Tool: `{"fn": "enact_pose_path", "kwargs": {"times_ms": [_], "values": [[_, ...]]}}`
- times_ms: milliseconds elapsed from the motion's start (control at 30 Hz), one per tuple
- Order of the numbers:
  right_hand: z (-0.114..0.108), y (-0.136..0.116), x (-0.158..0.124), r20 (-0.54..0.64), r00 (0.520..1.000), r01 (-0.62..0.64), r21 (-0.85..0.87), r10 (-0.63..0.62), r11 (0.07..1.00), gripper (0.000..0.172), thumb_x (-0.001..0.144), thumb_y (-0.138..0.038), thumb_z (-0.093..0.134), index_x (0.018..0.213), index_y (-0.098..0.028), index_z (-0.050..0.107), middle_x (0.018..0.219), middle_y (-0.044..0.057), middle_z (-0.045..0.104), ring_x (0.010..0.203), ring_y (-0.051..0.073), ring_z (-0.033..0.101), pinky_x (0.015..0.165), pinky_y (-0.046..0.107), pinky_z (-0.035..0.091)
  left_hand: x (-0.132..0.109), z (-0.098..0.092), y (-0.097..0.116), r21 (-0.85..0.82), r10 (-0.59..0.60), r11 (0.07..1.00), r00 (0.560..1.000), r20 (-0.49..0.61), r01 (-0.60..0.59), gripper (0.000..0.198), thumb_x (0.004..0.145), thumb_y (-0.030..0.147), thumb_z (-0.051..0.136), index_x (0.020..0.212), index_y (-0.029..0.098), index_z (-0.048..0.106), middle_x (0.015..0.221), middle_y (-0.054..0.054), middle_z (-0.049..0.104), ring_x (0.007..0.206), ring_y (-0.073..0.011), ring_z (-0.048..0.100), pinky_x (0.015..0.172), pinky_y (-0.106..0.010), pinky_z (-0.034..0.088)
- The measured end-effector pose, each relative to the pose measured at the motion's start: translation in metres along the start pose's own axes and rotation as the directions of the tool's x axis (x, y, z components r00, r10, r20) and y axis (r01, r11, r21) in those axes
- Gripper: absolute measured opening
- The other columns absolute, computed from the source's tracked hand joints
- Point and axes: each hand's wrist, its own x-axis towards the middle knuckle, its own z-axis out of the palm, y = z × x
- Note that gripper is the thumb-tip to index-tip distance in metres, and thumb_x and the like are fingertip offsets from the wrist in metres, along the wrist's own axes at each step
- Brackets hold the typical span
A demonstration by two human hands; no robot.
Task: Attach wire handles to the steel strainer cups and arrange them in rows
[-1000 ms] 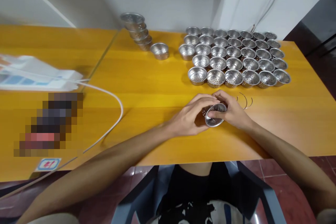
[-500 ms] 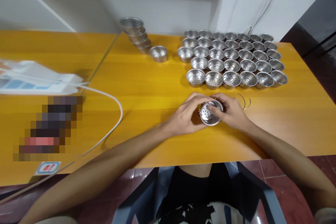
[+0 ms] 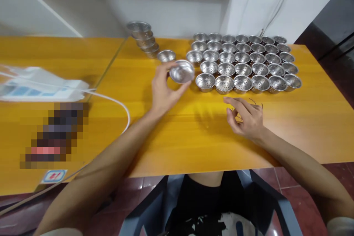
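Observation:
Between the thumb and fingers of my left hand [image 3: 163, 90], a metal cup [image 3: 181, 72] is held by its rim above the table. It hangs just in front of a single perforated cup [image 3: 166, 56] and left of the rows of perforated metal cups [image 3: 224, 84]. My right hand [image 3: 246, 116] is over the table in front of those rows, fingers curved and apart, holding nothing. Thin curved wires [image 3: 252, 101] lie right behind its fingers, partly hidden by them.
A leaning stack of metal cups [image 3: 145, 38] stands at the back, by the wall. On the left are a white power strip [image 3: 55, 87], a white cable [image 3: 123, 107] and a pixelated dark object [image 3: 58, 132]. The yellow table's [image 3: 171, 158] front edge is near my body.
My left hand has moved left and away from me with the metal cup. My right hand has let go of the cup and shifted slightly right.

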Motion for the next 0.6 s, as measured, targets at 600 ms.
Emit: {"fn": "enact_pose_path", "kwargs": {"times_ms": [600], "values": [[0.013,0.010,-0.001,0.048,0.979,0.200,-0.049,-0.198,0.979,0.032,0.110,-0.015,0.057,0.116,-0.019,0.087,0.086,0.005,0.086,0.062,0.017,0.071,0.062,0.035,0.050,0.050,0.030,-0.068,0.023,-0.106,0.994,0.972,0.208,0.103,0.065,0.082,0.071,0.101,0.117,0.023,0.074,0.137,-0.014,0.080,0.130,-0.0363,0.074,0.115,-0.053,0.062]]}}
